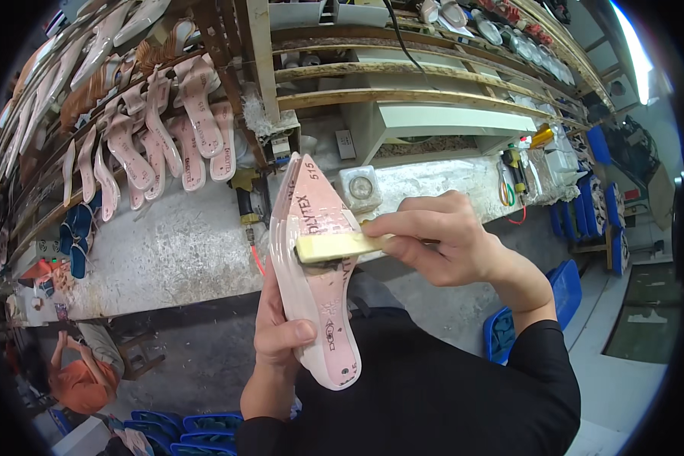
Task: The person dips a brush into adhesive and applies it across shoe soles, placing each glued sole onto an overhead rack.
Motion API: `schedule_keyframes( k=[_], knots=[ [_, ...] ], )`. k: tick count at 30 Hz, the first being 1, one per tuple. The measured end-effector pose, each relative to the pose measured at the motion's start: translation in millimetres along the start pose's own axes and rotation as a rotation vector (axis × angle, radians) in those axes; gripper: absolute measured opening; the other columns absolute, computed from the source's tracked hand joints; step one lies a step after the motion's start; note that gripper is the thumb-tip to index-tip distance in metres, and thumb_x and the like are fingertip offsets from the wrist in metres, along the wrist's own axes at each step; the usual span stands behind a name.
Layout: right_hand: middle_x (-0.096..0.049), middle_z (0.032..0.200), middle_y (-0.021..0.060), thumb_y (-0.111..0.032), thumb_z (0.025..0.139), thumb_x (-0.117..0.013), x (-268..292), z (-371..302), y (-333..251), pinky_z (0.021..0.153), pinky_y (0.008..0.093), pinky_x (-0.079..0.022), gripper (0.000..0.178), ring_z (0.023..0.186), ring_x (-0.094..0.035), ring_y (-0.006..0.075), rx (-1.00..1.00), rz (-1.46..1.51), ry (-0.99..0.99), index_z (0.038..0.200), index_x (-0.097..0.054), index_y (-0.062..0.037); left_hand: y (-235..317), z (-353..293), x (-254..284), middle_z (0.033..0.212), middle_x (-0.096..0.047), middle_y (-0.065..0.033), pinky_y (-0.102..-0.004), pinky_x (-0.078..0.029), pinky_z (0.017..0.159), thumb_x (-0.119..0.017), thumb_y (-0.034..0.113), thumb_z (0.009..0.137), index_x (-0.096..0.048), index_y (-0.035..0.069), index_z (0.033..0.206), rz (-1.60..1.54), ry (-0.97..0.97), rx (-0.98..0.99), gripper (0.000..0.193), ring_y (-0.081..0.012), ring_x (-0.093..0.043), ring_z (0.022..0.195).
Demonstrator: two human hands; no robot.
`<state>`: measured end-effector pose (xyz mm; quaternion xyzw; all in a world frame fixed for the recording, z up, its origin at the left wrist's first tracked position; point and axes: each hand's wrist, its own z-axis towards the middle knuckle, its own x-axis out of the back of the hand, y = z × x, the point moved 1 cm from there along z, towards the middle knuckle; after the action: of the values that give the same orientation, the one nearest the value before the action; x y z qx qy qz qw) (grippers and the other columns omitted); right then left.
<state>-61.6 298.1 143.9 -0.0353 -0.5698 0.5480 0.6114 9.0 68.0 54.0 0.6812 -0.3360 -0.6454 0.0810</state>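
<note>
My left hand (280, 334) grips a pink shoe insole (334, 292) with white rims and a pointed toe, its toe end pointing away from me. A second layer shows along its left side, so it seems to be a pair held together. In my right hand (448, 239) is a brush (334, 245) with a flat pale yellow handle, pinched between thumb and fingers. Its dark bristle end rests against the middle of the insole. Just beyond my right hand, a whitish pot with a round opening (359, 188) stands on the bench.
A whitish, stained workbench (167, 258) runs across. Many pink insoles (194, 114) hang from a rack at the left. A pale hood (452, 118) sits below wooden slats. Blue baskets (566, 292) stand at the right. A person in orange (87, 384) sits at lower left.
</note>
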Motion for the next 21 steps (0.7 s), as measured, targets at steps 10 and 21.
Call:
schedule_keyframes(
  k=[10,21],
  knots=[
    [-0.067,0.07,0.0086,-0.002,0.083,-0.076,6,13,-3,0.051,0.0328,-0.047,0.024,0.056,-0.064,0.0226,0.069,-0.091,0.003,0.106,-0.076,-0.0047,3,-3,2,0.125,-0.057,-0.0272,-0.041,-0.062,0.071,-0.075,0.021,0.062,-0.033,-0.004,0.15,0.064,0.077,-0.103,0.101,-0.032,-0.064,0.104],
    [-0.068,0.071,0.0081,-0.003,0.081,-0.079,6,31,1,0.05,0.0321,-0.046,0.027,0.058,-0.066,0.0221,0.121,-0.048,-0.252,0.108,-0.077,-0.0058,9,-7,19,0.127,-0.055,-0.0258,-0.0411,-0.06,0.071,-0.076,0.025,0.068,-0.033,-0.001,0.151,0.038,0.05,-0.084,0.097,-0.0313,-0.064,0.102]
  ],
)
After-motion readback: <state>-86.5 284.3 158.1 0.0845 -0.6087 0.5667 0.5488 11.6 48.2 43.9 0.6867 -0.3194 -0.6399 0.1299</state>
